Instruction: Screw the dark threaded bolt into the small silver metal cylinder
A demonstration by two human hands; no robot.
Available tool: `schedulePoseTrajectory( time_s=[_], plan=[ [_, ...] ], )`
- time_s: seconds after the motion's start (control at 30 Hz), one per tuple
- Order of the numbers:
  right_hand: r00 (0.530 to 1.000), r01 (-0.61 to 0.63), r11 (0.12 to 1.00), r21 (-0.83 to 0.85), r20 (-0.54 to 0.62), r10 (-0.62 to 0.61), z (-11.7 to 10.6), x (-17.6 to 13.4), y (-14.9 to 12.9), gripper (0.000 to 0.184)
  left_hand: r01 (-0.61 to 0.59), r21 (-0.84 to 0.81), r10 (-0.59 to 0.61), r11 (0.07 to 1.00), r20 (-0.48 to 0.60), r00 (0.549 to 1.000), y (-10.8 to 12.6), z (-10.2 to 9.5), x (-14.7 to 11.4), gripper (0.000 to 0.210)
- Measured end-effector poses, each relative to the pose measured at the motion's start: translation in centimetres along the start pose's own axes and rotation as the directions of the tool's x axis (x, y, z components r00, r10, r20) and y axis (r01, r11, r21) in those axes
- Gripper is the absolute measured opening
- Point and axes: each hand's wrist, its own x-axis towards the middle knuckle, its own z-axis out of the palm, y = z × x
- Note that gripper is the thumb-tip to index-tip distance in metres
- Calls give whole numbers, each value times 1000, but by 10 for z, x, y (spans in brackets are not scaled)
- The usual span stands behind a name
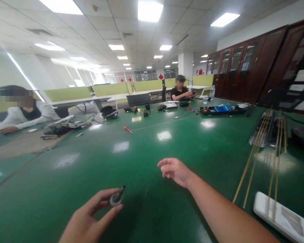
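Note:
Low in the view, my left hand (91, 216) pinches a small grey part (117, 197) between thumb and fingers. The part has a round, wider base and a narrow stem with a dark tip, tilted up to the right; its exact kind is unclear. My right hand (176, 172) hovers over the green tabletop (142, 148), ahead and to the right of the left one. Its fingers are loosely bent and a little apart, with nothing visible in them. Farther off lies a red screwdriver (127, 129), apart from both hands.
Thin wooden sticks (252, 162) slant along the right side, near a white device (283, 216). A black tray (223, 109) with a blue item stands farther back. Electronic parts (63, 126) lie at left. One person (181, 91) sits across the table, another (25, 111) at left.

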Motion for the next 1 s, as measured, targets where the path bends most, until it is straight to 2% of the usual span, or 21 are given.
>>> schedulePoseTrajectory(
  time_s=[0.03, 0.1, 0.2, 0.3, 0.4, 0.53, 0.73, 1.0],
  plan=[
    [1000, -3, 1000, -20, 13, 4, 1, 0, 1, 28, -6, -44, 10, 999, 72, 997, 8, 10, 10, 49],
    [999, 5, 999, -50, 44, -2, 2, 0, 4, 29, -21, -84, 33, 996, 144, 989, 23, 30, 27, 41],
    [996, 33, 997, -69, 85, -27, 3, 1, 7, 36, -68, -82, 78, 994, 129, 989, 32, 55, 41, 35],
    [992, 50, 990, -131, 120, -35, 3, 1, 10, 52, -83, -81, 91, 993, 90, 992, 26, 67, 43, 35],
    [988, 53, 945, -323, 153, -3, 5, -2, 11, 61, -60, -84, 65, 995, 49, 997, 15, 70, 42, 36],
    [988, 78, 824, -561, 152, 10, 12, -5, 12, 53, -63, -61, 65, 996, 32, 997, 6, 69, 39, 31],
    [987, 148, 722, -676, 145, -66, 19, -9, 13, 37, -121, -108, 129, 987, 72, 989, 9, 71, 31, 18],
    [976, 215, 618, -756, 195, -100, 19, -10, 15, 25, -165, -131, 179, 978, 101, 979, 13, 77, 30, 20]
  ],
)
